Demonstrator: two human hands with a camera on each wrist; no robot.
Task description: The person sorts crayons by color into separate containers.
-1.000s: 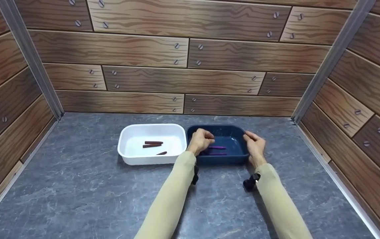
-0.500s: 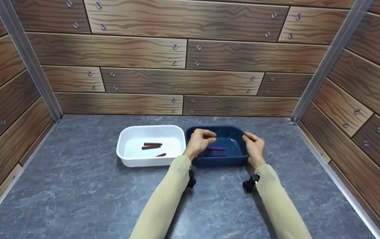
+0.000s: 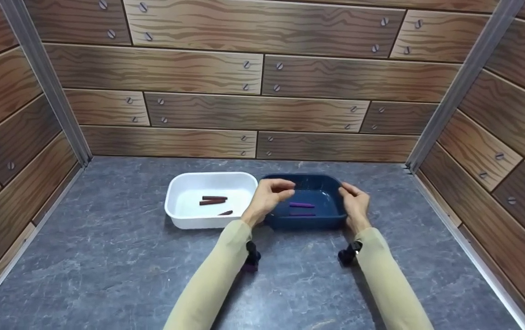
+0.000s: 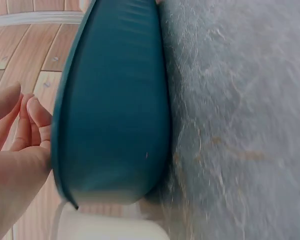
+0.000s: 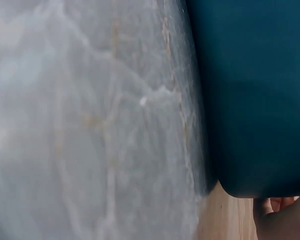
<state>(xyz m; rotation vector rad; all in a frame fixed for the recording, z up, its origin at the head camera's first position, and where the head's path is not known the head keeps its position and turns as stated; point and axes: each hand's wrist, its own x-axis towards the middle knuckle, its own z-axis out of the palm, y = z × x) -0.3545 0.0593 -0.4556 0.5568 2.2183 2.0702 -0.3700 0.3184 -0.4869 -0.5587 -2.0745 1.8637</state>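
My left hand (image 3: 265, 199) hovers over the left end of a dark blue tray (image 3: 308, 223), thumb and fingers bent with a gap between them and nothing visible there. In the left wrist view its fingers (image 4: 39, 114) stand just past the tray's rim. My right hand (image 3: 355, 204) grips the right end of that tray at the rim; in the right wrist view its fingers are partly hidden behind the tray wall. Two thin purple crayon-like sticks (image 3: 302, 205) lie on the blue tray's floor. Left of it, a white tray (image 3: 207, 222) holds three dark brown crayon-like sticks (image 3: 212, 202).
Both trays stand side by side on a grey marbled tabletop (image 3: 120, 247). Wood-patterned panels (image 3: 226, 110) rise behind and on both sides, with grey metal strips (image 3: 455, 82) at the corners.
My left hand has drawn back leftward from over the blue tray, and its thumb and fingers have parted. The right hand stays at the tray's right end.
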